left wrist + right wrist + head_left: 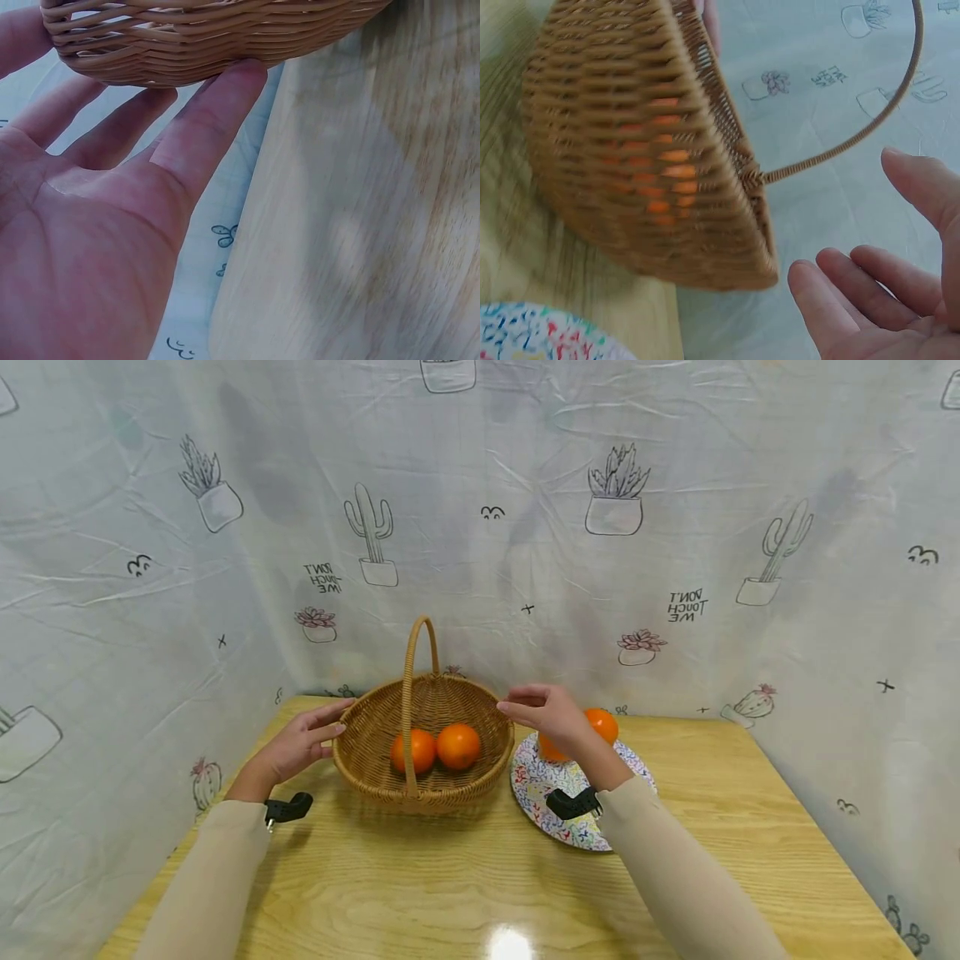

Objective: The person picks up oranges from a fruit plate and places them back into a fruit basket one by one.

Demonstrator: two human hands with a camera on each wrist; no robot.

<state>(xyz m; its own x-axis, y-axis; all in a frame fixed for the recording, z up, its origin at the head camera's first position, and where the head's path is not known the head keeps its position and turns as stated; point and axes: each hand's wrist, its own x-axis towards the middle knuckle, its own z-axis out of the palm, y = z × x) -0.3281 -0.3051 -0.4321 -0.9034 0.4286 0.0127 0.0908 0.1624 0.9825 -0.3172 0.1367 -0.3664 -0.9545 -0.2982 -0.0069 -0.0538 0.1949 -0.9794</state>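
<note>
A wicker basket (380, 760) with a tall handle stands on the wooden table, two oranges (458, 746) lying inside. My left hand (300, 743) is at its left end; in the left wrist view, nearly straight fingers (214, 127) touch the woven wall from outside, and the thumb is beside the rim. At the right end, my right hand (551, 714) hovers close to the rim with relaxed fingers and holds nothing. The right wrist view shows a gap between those fingertips (806, 277) and the basket.
A round plate with colourful squiggles (536, 793) sits right of the basket, partly under my right forearm. On it are oranges (602, 725), one mostly hidden by my right hand. A printed curtain (480, 568) hangs behind the table (420, 877) and along its sides.
</note>
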